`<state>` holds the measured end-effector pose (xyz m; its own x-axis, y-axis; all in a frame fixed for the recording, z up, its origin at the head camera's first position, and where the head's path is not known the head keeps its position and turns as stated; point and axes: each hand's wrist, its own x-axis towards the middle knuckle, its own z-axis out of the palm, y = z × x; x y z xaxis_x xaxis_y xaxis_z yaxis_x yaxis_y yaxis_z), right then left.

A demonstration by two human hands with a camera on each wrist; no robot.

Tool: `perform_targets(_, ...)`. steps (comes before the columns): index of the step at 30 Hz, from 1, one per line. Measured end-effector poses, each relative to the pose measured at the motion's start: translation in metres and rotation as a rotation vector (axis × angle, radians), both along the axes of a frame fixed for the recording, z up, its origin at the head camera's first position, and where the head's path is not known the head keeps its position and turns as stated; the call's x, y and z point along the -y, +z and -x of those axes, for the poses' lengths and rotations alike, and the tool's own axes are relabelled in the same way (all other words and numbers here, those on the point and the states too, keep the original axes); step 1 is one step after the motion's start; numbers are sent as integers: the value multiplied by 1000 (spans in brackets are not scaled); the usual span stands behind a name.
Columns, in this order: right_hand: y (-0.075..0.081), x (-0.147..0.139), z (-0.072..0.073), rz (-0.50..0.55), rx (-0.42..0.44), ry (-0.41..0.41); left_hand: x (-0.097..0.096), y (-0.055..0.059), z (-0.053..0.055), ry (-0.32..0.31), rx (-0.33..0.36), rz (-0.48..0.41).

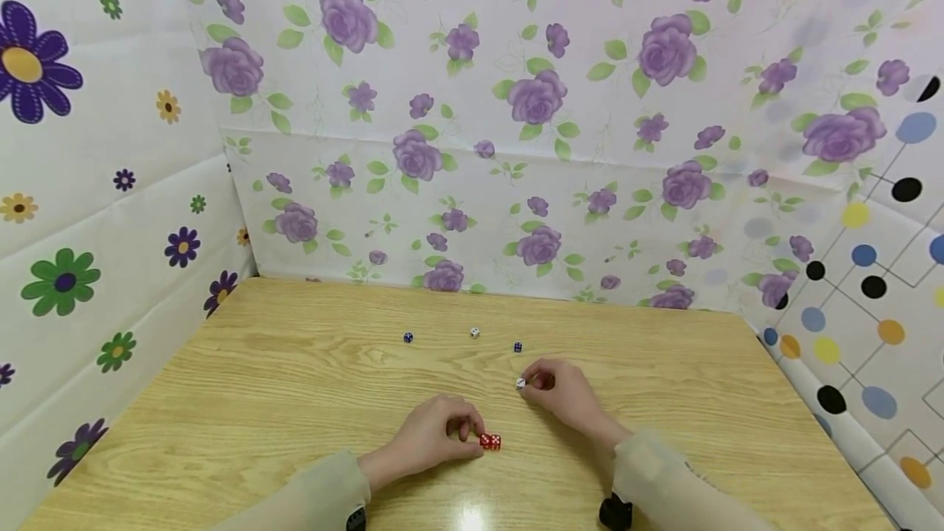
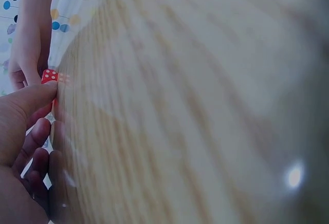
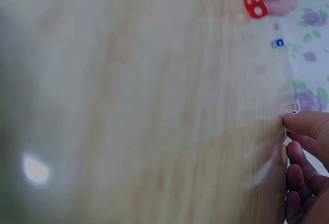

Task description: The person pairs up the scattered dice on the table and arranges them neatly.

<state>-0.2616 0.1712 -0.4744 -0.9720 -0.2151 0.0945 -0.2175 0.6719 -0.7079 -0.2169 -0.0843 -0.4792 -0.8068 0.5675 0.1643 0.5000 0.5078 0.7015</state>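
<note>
My left hand [image 1: 442, 437] pinches the left one of two red dice [image 1: 496, 442] that sit side by side on the table. In the left wrist view the thumb lies against a red die [image 2: 50, 75] with white dots. Farther right and back, my right hand [image 1: 564, 396] holds a white die [image 1: 520, 383] between thumb and index finger, low over the tabletop. In the right wrist view the fingers [image 3: 308, 126] of that hand mostly cover the white die.
Toward the back of the wooden table [image 1: 295, 367] lie a blue die [image 1: 408, 338], another white die [image 1: 475, 333] and a second blue die [image 1: 518, 347], the last just behind my right hand. Patterned cloth walls [image 1: 472, 211] stand at the back and both sides.
</note>
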Motion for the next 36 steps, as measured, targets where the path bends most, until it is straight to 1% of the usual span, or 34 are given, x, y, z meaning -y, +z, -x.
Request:
perform_targets(5, 2, 8, -9, -11, -15, 64, 0, 0, 0, 3, 4, -1)
perform_targets(9, 1, 12, -13, -12, -23, 98, 0, 0, 0, 3, 3, 2)
perform_targets(19, 0, 17, -20, -29, -32, 117, 0, 2, -1, 3, -3, 8)
perform_targets(27, -1, 23, -26, -16, -22, 167, 0, 2, -1, 2, 4, 4)
perform_targets(36, -2, 26, -33, 5, -32, 188, 0, 1, 0, -2, 3, 5)
